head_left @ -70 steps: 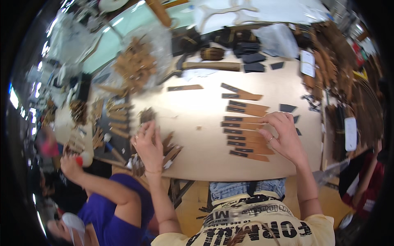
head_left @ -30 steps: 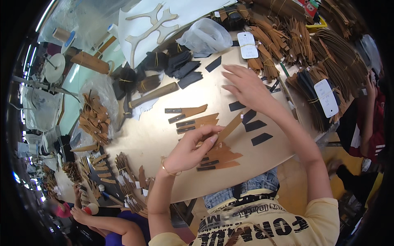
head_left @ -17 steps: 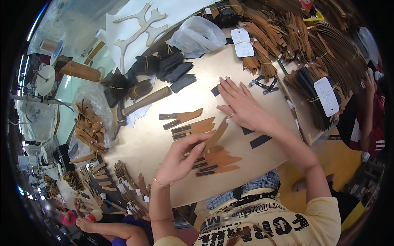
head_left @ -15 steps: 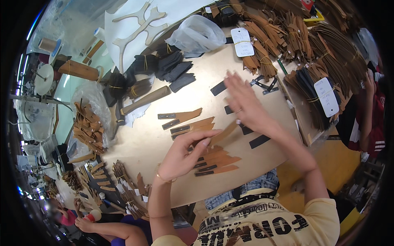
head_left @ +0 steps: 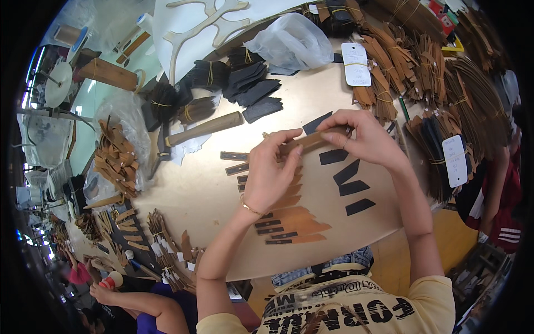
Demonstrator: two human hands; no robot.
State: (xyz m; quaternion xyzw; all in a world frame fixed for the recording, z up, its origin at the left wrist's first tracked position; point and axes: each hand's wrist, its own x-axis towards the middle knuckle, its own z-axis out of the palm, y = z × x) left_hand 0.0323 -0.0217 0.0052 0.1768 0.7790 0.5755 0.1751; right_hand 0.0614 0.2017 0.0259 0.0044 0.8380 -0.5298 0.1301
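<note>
A narrow brown leather strip (head_left: 312, 142) stretches between my hands, above the table. My left hand (head_left: 272, 167) pinches its left end between thumb and fingers. My right hand (head_left: 364, 138) grips the other end, its fingers curled over the strip. Under and below my left hand lie rows of tan leather strips (head_left: 303, 221) with dark rectangular pieces at their left ends; my hand hides some of them. Several loose black pieces (head_left: 354, 187) are spread on the tabletop below my right hand. Another black piece (head_left: 317, 123) lies just beyond the held strip.
Bundled brown strips (head_left: 428, 72) with white tags crowd the right and far right. Black bundles (head_left: 250, 80), a wooden-handled tool (head_left: 206, 129) and a clear plastic bag (head_left: 292, 42) lie beyond my hands. Co-workers' arms (head_left: 142, 300) show at lower left and far right.
My right hand has come from over the black pieces to the strip's right end and closed on it. My left hand has moved up with the strip. The view has shifted slightly.
</note>
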